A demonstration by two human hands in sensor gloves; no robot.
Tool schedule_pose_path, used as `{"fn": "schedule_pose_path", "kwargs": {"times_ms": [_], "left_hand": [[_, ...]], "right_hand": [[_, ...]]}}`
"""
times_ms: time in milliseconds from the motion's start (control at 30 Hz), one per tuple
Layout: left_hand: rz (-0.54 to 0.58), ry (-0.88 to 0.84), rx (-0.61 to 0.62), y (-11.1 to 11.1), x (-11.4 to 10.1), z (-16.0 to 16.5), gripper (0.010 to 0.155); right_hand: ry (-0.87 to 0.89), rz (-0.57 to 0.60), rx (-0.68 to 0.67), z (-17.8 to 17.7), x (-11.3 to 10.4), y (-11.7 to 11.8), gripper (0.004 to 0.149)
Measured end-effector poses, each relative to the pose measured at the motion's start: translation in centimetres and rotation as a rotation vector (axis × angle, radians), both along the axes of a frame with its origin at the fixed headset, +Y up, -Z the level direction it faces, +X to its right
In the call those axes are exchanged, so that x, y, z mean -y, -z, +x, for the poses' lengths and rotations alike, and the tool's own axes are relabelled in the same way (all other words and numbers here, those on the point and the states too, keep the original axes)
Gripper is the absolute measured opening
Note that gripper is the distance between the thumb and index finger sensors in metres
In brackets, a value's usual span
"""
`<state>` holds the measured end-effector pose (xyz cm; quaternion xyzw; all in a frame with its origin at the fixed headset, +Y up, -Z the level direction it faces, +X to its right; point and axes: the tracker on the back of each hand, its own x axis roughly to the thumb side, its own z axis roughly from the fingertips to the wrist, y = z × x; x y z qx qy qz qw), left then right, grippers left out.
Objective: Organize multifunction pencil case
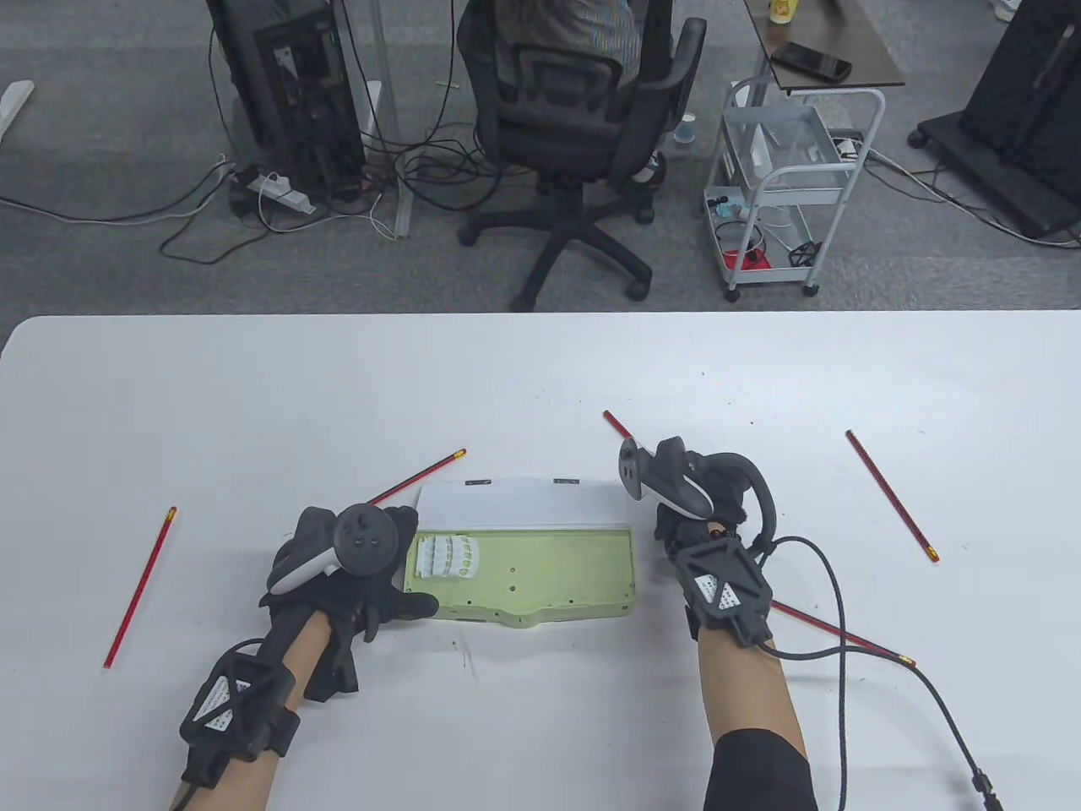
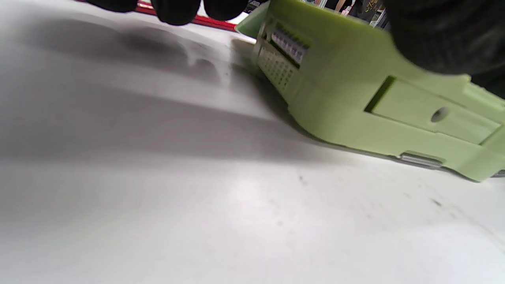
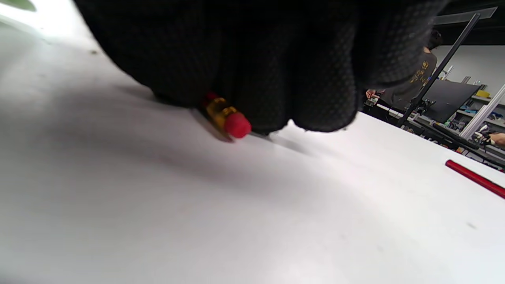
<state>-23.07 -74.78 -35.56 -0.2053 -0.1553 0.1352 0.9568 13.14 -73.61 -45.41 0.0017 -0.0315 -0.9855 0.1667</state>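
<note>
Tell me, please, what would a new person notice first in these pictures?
First the green pencil case, lying open at the middle of the white table, with the left hand at its left end. Next, the red pencils scattered around it; the right hand closes on one pencil beside the case.

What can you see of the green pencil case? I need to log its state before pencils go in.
The pencil case is a pale green, hard plastic-looking tray lying flat and open on the white table, its white lid folded back on the far side. A white ribbed insert sits at its left end; the rest of the tray holds nothing. Small holes dot its floor. The left hand holds its left end. No pencil touches it.
</note>
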Motion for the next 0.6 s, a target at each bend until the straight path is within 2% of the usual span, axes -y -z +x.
{"fn": "schedule_pose_path", "kwargs": {"times_ms": [167,267,433,600], "left_hand": [[0.000,0.002,0.001,0.0,0.0,0.0,0.113],[-0.002,-0.002,0.001,0.0,0.0,0.0,0.113],[-0.002,-0.003,0.001,0.0,0.1,0.0,0.113],[-0.003,-0.006,0.001,0.0,0.1,0.0,0.113]], "right_hand": [[0.044,-0.084,0.048,0.9,0.2,0.1,0.039],[0.064,-0.077,0.054,1.2,-0.3,-0.2,0.040],[0.190,-0.050,0.061,2.1,-2.8,-1.4,0.042],[0.336,0.009,0.021,2.8,-5.9,-3.7,0.042]]}}
